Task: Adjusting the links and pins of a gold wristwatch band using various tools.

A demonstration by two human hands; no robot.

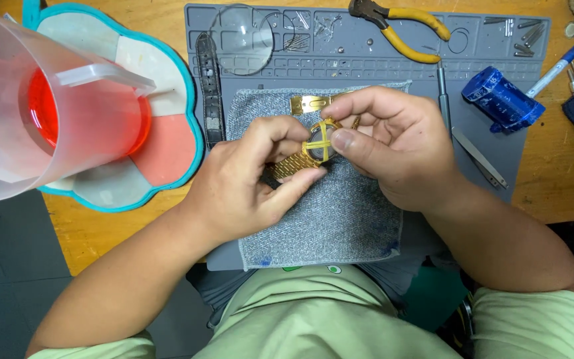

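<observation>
Both forearms rise from 6 o'clock and meet at centre, the left hand (247,179) pinching at 3 o'clock beside the curled right hand (393,143).

The person wears a pale green short-sleeved shirt (313,319) (small green and white print at its upper edge, lower centre of the frame). Both forearms are bare; no rings, no wristwatch worn.

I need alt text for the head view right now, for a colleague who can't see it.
Both hands hold a gold watch over a grey cloth on a grey work mat: left hand grips the bracelet, right hand pinches the case. Yellow-handled pliers lie at the mat's top edge; a translucent jug stands left.
</observation>
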